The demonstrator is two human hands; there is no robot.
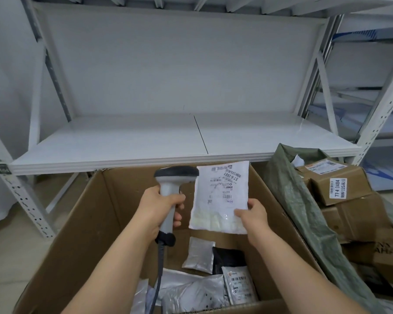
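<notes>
Left hand (160, 206) grips scanner (174, 196) by its handle, head up. Right hand (251, 214) pinches white parcel (220, 198) at its lower right edge, label facing up, above open box (82, 223), just beside scanner.

We read the scanner (171, 177) as matt grey plastic, and the white parcel (216, 219) as glossy, crinkled plastic film with a paper label (222, 181). The box (82, 234) is dull brown cardboard, the shelf (123, 141) smooth painted metal, and the sack (290, 189) coarse green woven cloth.
</notes>
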